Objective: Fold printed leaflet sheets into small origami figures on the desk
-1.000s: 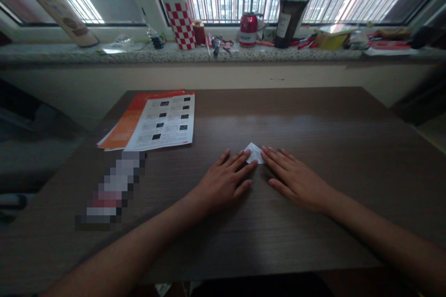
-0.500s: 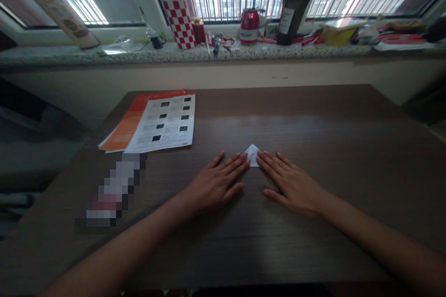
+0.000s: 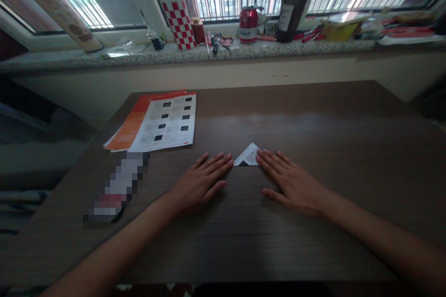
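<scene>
Beneath a cluttered windowsill, a brown tabletop bears a folded white paper triangle near its middle. Clocked from that triangle, the left hand lies at eight o'clock, fingers straight and unclenched, tips at the paper's left corner; whether they touch it, I cannot tell. At four o'clock the right hand rests palm down, straight fingers covering the right corner, grasping nothing. Printed sheets lie at ten.
</scene>
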`<action>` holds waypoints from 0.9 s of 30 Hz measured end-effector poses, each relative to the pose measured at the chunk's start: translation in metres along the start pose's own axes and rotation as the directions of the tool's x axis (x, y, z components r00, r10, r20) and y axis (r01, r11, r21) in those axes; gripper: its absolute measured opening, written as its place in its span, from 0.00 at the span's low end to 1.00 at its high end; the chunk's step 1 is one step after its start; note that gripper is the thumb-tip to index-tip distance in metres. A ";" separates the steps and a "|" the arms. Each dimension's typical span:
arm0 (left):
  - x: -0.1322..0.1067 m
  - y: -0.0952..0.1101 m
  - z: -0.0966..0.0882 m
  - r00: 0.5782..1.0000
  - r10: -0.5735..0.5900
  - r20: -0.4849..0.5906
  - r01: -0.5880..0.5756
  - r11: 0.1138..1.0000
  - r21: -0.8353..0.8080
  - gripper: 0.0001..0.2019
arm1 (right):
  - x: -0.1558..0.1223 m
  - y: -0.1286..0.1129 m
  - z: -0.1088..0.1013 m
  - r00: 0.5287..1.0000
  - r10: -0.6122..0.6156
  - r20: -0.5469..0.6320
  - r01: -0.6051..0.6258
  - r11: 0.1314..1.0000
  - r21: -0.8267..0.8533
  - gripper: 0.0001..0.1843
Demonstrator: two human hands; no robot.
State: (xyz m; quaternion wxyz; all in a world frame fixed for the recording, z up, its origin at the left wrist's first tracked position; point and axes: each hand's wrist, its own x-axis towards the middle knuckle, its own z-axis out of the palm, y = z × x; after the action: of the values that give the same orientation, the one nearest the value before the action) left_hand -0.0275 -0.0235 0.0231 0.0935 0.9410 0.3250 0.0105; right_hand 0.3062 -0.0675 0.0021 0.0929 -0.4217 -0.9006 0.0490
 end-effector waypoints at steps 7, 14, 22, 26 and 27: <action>0.012 0.004 -0.011 0.991 -0.084 -0.108 0.068 0.986 -0.150 0.23 | 0.000 0.004 0.001 1.000 0.000 0.005 0.000 1.000 0.024 0.44; 0.037 0.028 -0.001 0.989 0.123 -0.075 -0.126 0.992 -0.027 0.24 | 0.003 0.003 0.002 0.999 0.052 0.008 -0.053 0.994 0.091 0.39; 0.045 0.032 0.000 0.988 0.117 -0.102 -0.117 0.993 0.001 0.23 | 0.024 0.009 -0.003 0.992 0.099 -0.077 -0.089 0.989 0.118 0.33; 0.043 0.030 0.006 0.987 0.107 -0.120 -0.109 0.994 -0.018 0.24 | 0.036 0.017 0.007 0.998 -0.025 -0.062 0.027 0.999 0.029 0.40; 0.042 0.029 0.007 0.987 0.103 -0.120 -0.107 0.994 -0.024 0.24 | 0.038 0.019 0.009 0.998 -0.047 -0.044 0.048 0.999 0.020 0.42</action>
State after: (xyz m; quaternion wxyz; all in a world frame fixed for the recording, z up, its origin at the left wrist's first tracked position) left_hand 0.0238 -0.0209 0.0195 0.0876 0.9530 0.2798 0.0761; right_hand 0.2946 -0.0258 -0.0053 0.1182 -0.4002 -0.9075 0.0468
